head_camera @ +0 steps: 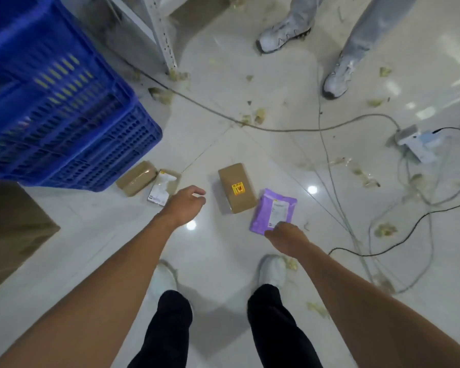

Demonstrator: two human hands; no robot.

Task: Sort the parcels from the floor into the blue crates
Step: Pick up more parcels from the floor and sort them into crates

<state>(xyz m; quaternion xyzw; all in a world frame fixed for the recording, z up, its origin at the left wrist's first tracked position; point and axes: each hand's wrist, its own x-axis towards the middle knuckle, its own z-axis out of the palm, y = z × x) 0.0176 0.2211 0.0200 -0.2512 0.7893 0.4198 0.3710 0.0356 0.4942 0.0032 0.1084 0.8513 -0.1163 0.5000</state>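
A yellow sticker on the brown box bore red marks resembling "14", too soft to confirm. The white label on the purple parcel and the print on the white packet were blurred beyond reading.

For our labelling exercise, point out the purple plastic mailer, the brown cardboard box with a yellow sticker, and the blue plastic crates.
Purple plastic mailer (pixel 278 212): head view, its white label.
Brown cardboard box (pixel 237 188): head view, its yellow sticker.
Blue plastic crates (pixel 72 110): head view, upper crate's slatted side wall.
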